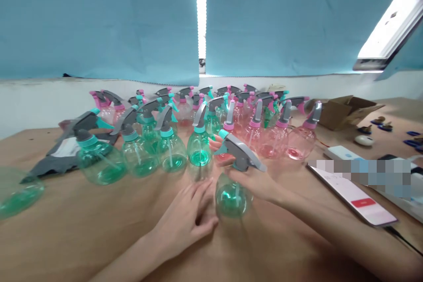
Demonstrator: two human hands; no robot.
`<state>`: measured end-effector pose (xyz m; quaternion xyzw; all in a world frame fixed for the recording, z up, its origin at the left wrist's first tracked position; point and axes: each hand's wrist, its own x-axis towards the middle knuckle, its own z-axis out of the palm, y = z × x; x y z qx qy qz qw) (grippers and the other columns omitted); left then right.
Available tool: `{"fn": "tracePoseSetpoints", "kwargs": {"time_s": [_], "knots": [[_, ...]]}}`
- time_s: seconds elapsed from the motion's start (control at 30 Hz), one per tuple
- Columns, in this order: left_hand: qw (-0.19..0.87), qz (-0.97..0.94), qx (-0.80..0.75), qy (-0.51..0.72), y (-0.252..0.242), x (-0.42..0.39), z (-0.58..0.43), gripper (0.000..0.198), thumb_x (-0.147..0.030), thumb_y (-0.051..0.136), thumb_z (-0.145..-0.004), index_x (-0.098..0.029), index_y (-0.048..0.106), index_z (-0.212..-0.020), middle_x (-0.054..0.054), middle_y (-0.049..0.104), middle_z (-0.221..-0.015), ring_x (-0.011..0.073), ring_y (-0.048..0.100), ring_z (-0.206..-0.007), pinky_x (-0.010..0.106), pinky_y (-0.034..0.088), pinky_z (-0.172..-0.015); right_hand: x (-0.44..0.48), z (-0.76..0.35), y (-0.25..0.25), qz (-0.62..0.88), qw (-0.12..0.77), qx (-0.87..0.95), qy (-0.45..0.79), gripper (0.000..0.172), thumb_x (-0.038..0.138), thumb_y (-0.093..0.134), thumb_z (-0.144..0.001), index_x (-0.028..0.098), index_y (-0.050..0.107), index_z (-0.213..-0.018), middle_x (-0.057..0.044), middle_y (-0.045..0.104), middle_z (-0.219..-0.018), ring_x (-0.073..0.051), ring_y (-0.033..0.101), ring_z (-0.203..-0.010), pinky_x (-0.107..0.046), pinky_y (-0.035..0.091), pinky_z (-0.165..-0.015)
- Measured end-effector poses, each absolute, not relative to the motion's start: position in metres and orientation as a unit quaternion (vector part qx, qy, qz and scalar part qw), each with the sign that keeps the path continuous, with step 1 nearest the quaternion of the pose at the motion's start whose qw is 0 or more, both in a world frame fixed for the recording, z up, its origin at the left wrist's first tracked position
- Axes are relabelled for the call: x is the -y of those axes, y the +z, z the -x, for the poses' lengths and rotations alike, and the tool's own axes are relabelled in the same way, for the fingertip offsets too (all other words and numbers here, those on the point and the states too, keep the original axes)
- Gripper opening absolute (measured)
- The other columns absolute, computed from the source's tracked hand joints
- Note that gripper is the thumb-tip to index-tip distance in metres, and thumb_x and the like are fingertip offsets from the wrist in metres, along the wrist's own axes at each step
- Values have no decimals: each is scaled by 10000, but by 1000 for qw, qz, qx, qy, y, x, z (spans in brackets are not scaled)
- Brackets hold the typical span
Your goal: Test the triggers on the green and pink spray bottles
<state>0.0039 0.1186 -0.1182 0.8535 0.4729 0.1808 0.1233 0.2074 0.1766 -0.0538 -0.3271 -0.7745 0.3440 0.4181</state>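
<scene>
My right hand (246, 180) is wrapped round the neck of a green spray bottle (232, 198), just under its grey trigger head with a teal nozzle. The bottle stands upright in front of me, and some of its neck is hidden by the fingers. Beside its left side lies my left hand (190, 211), resting on the wooden table with fingers stretched out and thumb apart, holding nothing. Just beyond my hands, a green spray bottle (199, 152) and a pink spray bottle (275, 141) stand in a row with several others.
More spray bottles crowd the back of the table (82, 238). A clear green bottle body (20, 191) is at the left edge, near a grey plastic bag (62, 158). To the right are a phone (350, 191), a cardboard box (343, 112) and a white mouse-like object (364, 140).
</scene>
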Motion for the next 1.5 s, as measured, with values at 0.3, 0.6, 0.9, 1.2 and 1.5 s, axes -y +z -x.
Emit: {"fn": "tracePoseSetpoints", "kwargs": {"time_s": [0.3, 0.6, 0.9, 1.2, 1.5], "knots": [[208, -795, -458, 339, -96, -89, 14, 864, -314, 682, -797, -338, 134, -1465, 64, 316, -1513, 345, 314, -1377, 558, 276, -1129, -161, -139, -62, 220, 435, 747, 453, 579, 126, 533, -735, 292, 529, -1290, -20, 664, -1152, -161, 667, -798, -325, 563, -709], [65, -699, -607, 373, -94, -24, 90, 650, -393, 663, -811, -356, 291, -1342, 61, 518, -1276, 323, 537, -1162, 515, 508, -919, -127, -36, -58, 183, 412, 793, 409, 437, 204, 571, -806, 243, 563, -1241, 12, 662, -828, -151, 612, -659, -308, 532, -643], [-143, -611, -694, 352, -91, 1, 159, 529, -451, 650, -769, -279, 436, -1220, 79, 538, -1142, 339, 590, -1026, 503, 510, -853, -118, 44, -42, 95, 399, 815, 409, 478, 423, 708, -761, 231, 549, -1169, -57, 608, -1149, -217, 583, -1031, -371, 491, -844], [-263, -611, -708, 237, -70, -18, 230, 508, -513, 548, -821, -159, 513, -1184, 135, 575, -1064, 345, 597, -992, 478, 471, -831, -154, 16, -36, 302, 325, 850, 284, 341, 416, 603, -855, 187, 601, -1108, -63, 679, -1046, -134, 600, -616, -350, 509, -709], [-271, -597, -725, 209, -59, -46, 240, 428, -458, 519, -835, -122, 565, -1096, 144, 669, -991, 337, 614, -973, 457, 441, -838, -163, 31, -32, 354, 247, 864, 259, 659, 386, 591, -859, 171, 372, -1441, -116, 694, -1020, -172, 629, -543, -330, 500, -588]]}}
